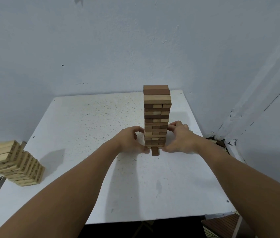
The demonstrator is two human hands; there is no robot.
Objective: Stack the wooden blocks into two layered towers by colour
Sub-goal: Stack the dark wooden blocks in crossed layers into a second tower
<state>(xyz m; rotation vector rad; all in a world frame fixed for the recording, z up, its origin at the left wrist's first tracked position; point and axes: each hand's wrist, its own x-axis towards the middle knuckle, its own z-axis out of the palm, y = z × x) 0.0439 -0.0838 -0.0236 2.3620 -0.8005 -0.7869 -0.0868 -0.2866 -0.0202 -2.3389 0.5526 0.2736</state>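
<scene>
Left hand (130, 140): I see it curled against the left side of the mixed tower (156, 117), low down, thumb near the base.
Right hand (178, 139): curled the same way on the right side; it seems to steady, not lift.
Dark block (155, 151): sticks out toward me from the bottom layer.
Pale tower (14, 164): stands at the left edge of the white table (87, 152), well apart.
Progress: I judge one tower sorted; this one mixes both colours.
</scene>
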